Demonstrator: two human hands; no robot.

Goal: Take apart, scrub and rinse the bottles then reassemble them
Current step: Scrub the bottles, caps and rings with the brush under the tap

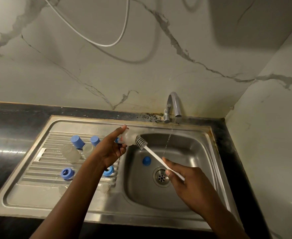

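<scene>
The person's left hand (111, 149) is closed around a small clear plastic bottle (128, 138), held on its side over the left rim of the stainless steel sink basin (193, 152), with its mouth pointing toward the basin. The right hand (184, 178) is pinched shut on the white straight handle of a bottle brush (159, 158); the brush's grey ribbed head (141, 143) sits at the bottle's mouth, partly inside it.

A thin stream of water (168, 140) falls into the basin from the curved chrome tap (173, 106) behind it, passing just right of the brush head without touching it. Inside the basin, a blue domed cap (146, 160) lies left of the round metal drain (161, 176).

On the ribbed steel draining board (38, 169) left of the basin lie two blue cylindrical caps (77, 141), a second one (95, 140) beside it, and two clear plastic bottles: one (71, 153) on its side, another (87, 149) partly behind the left forearm. Nearer the front edge sit a blue ring collar (67, 173) and another blue ring (109, 170) half hidden by the arm, with two clear teats (104, 187) close by. The dark stone surface (4, 135) surrounds the sink, and a white hose (93, 40) loops across the marble wall above
</scene>
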